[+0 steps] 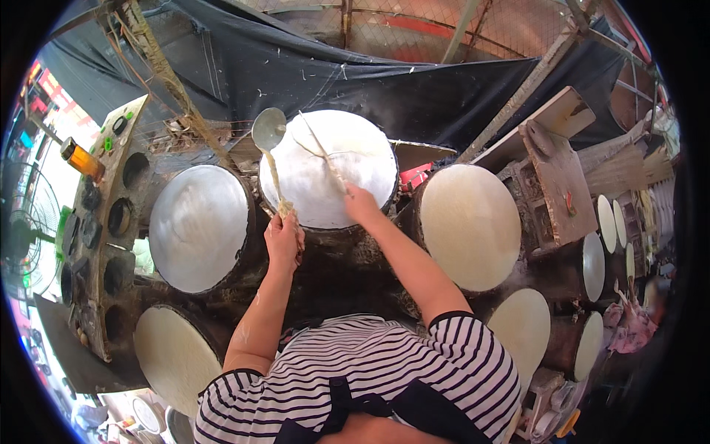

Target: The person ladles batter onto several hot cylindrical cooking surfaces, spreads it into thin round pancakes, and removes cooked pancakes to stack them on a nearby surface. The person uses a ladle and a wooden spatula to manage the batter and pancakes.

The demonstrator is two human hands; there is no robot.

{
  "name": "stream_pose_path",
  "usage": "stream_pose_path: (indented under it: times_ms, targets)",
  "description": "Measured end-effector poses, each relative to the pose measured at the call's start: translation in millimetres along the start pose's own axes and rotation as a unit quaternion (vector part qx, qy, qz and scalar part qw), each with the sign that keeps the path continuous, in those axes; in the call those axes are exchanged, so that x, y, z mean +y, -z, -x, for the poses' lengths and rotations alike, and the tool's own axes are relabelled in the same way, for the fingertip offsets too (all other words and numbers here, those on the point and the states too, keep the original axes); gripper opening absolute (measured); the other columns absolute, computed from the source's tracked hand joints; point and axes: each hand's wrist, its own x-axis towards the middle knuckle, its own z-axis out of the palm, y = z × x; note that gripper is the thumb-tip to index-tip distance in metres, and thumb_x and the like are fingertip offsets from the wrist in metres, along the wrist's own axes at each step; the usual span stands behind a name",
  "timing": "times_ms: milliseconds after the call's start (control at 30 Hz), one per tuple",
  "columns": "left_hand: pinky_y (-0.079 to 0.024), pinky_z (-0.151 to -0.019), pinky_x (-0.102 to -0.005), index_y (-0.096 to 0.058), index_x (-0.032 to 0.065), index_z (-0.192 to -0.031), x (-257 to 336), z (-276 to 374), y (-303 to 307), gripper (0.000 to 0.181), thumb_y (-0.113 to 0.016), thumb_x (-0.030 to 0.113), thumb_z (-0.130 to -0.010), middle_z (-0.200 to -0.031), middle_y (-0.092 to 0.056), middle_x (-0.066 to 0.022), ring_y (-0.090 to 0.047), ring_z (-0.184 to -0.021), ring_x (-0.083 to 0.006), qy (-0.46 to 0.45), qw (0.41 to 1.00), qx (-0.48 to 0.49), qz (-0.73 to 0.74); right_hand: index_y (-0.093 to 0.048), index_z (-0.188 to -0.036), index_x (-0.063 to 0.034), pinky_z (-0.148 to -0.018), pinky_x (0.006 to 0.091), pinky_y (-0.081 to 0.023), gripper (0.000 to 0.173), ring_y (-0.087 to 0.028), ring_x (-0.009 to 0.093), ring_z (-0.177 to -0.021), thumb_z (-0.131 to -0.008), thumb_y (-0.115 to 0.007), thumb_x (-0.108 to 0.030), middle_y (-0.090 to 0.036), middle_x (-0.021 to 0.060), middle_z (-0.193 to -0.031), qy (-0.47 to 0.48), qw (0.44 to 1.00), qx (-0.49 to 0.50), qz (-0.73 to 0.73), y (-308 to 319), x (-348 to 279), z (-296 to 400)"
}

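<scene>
My left hand (pixel 283 241) grips the batter-smeared handle of a ladle (pixel 268 127), whose metal bowl is raised at the left edge of the middle round metal griddle (pixel 363 139). Over that same griddle, my right hand (pixel 360 204) holds a thin forked stick (pixel 327 162); the griddle's surface looks bare and shiny. To the left sits another bare griddle (pixel 198 228). A pale sheet of batter (pixel 470 227) covers the griddle on the right. Nearer my body, pale sheets also cover a left griddle (pixel 175 352) and a right griddle (pixel 521 330).
A holed board (pixel 111 244) with an orange-brown bottle (pixel 83 160) stands at left, beside a fan (pixel 28 236). Wooden boards (pixel 560 183) rise at right over brick stoves, with more round griddles (pixel 593 266) beyond. A dark tarp (pixel 355 83) hangs behind the middle griddle.
</scene>
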Motion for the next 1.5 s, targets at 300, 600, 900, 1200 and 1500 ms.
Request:
stream_pose_path:
  times_ms: [300,600,900,1200,1500]
  targets:
    - [-0.032,-0.033,-0.0230,-0.051,0.0055,-0.082,-6.5,11.2,8.1,0.015,-0.051,0.018,-0.091,-0.065,-0.045,0.0001,-0.042,-0.041,-0.0086,-0.004,1.000,0.015,-0.002,-0.054,-0.119,-0.0097,-0.085,0.0436,-0.045,0.036,-0.057,0.037,-0.097,-0.085,-0.042,-0.018,-0.061,0.0198,-0.103,-0.010,0.998,0.005,0.067,18.7,38.3,-51.4]
    - [-0.032,-0.033,-0.0232,-0.051,0.0057,-0.080,-3.8,11.5,-2.8,0.018,-0.052,0.020,-0.091,-0.065,-0.046,-0.0001,-0.043,-0.040,-0.0089,0.002,0.999,0.035,-0.008,-0.054,-0.121,-0.0138,-0.081,0.0425,-0.046,0.039,-0.058,0.037,-0.093,-0.084,-0.045,-0.021,-0.061,0.0211,-0.100,0.031,0.999,-0.035,-0.002,27.2,41.7,11.4]
    - [-0.033,-0.032,-0.0233,-0.051,0.0049,-0.083,2.3,27.1,-3.3,0.016,-0.053,0.019,-0.091,-0.066,-0.046,-0.0002,-0.042,-0.039,-0.0091,-0.019,0.997,0.075,0.012,-0.055,-0.119,-0.0163,-0.080,0.0434,-0.046,0.036,-0.058,0.036,-0.094,-0.084,-0.045,-0.018,-0.062,0.0176,-0.099,0.085,0.996,0.010,0.029,49.2,46.3,-57.4]
    - [-0.033,-0.033,-0.0236,-0.051,0.0046,-0.086,0.8,27.8,16.7,0.017,-0.051,0.020,-0.092,-0.068,-0.047,-0.0006,-0.043,-0.040,-0.0094,-0.019,0.993,0.113,0.015,-0.059,-0.117,-0.0158,-0.075,0.0387,-0.048,0.036,-0.062,0.030,-0.086,-0.083,-0.046,-0.019,-0.065,0.0150,-0.091,0.140,0.972,-0.179,0.055,67.0,55.3,-68.8]
    - [-0.033,-0.033,-0.0236,-0.052,0.0035,-0.086,6.2,33.4,19.0,0.014,-0.051,0.016,-0.091,-0.067,-0.048,-0.0013,-0.044,-0.040,-0.0096,-0.007,0.992,0.117,0.044,-0.058,-0.118,-0.0143,-0.080,0.0341,-0.046,0.036,-0.061,0.030,-0.093,-0.082,-0.051,-0.020,-0.064,0.0156,-0.100,0.105,0.989,-0.102,0.017,81.9,67.9,-108.8]
